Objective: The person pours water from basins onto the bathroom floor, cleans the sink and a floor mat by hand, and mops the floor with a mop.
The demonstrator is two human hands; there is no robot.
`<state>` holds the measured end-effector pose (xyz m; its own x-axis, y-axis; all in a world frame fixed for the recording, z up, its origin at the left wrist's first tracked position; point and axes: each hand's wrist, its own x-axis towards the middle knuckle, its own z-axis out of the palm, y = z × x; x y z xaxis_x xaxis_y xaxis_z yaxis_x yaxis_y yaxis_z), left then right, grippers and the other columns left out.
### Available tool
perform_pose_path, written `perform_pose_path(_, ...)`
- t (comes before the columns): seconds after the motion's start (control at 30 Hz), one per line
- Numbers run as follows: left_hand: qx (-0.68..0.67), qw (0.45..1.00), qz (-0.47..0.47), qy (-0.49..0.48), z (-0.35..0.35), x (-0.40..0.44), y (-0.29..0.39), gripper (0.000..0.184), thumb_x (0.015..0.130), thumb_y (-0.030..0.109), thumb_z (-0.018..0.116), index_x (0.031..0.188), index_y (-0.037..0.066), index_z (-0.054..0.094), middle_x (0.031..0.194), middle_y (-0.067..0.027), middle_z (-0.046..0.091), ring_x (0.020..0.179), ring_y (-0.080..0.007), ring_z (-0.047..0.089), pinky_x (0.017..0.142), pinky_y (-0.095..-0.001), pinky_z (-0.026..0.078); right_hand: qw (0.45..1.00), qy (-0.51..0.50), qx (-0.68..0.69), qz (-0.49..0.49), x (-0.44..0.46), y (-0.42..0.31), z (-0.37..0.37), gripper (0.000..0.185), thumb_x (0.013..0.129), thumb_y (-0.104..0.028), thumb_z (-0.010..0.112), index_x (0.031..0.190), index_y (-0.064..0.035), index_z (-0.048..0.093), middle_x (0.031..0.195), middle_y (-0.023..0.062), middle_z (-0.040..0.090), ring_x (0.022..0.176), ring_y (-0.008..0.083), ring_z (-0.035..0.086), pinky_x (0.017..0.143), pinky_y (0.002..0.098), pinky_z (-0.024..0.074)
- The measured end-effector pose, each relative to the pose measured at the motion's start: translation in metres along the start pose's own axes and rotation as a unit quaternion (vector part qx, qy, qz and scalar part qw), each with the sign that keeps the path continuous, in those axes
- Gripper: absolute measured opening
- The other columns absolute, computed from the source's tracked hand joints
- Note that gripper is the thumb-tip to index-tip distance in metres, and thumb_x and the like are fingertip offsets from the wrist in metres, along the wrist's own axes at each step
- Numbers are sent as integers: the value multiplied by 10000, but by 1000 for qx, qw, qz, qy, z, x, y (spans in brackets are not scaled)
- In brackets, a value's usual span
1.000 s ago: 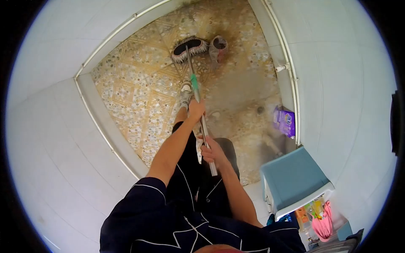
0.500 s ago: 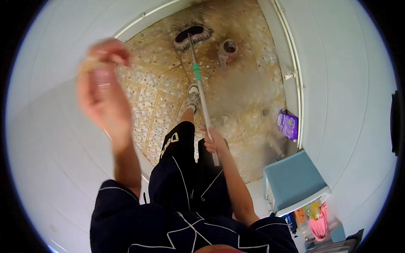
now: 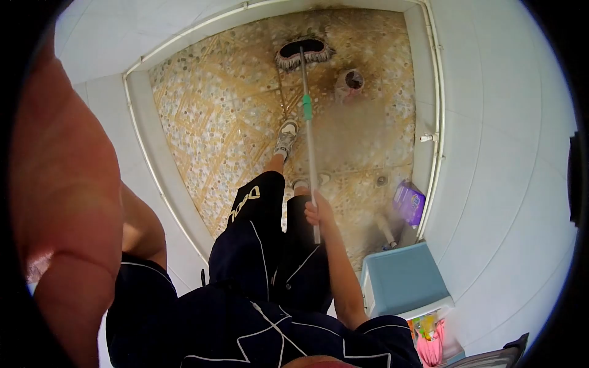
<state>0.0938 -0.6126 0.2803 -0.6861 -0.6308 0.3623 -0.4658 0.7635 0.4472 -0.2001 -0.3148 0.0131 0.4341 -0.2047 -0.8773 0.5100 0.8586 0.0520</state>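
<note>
Though the mop (image 3: 307, 107) seemed light, its stiff pole (image 3: 311, 150) suited my right hand's upper-end grasp (image 3: 320, 211); my left hand (image 3: 73, 202) I couldn't read.

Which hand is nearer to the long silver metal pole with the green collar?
Right. The right hand grips the pole near its body-side end; the left hand is raised close to the camera, apart from it.

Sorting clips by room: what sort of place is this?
Probably a bathroom or similar wet room: there's what looks like a floor drain, white pipes running along the wall, and a patterned hard floor. No toilet or shower shows, so not certain.
</note>
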Motion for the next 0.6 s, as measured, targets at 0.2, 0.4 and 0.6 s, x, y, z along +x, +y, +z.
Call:
perform_pose_path(0.2,-4,1000,10,14,-10,-3,11,384,915,321,380,1102,15,519,1062,-165,541,922,-240,506,741,-354,423,1000,4,7,9,3,3,-2,334,946,-375,419,1090,-86,507,510,-38,285,353,54,252,312,204,228)
perform_pose_path(0.4,-19,996,39,78,-26,-8,28,410,915,345,368,1125,22,506,1087,-166,534,952,-250,503,753,-364,426,999,-6,-36,7,9,9,-6,330,937,-413,406,1137,-164,488,508,-47,276,350,56,246,305,206,194)
perform_pose_path(0.6,-23,988,56,143,-41,-20,47,437,914,369,356,1148,28,494,1112,-167,528,982,-260,500,766,-375,428,999,29,-13,1,5,8,-2,345,943,-381,425,1107,-88,501,497,-36,281,343,55,255,308,205,231)
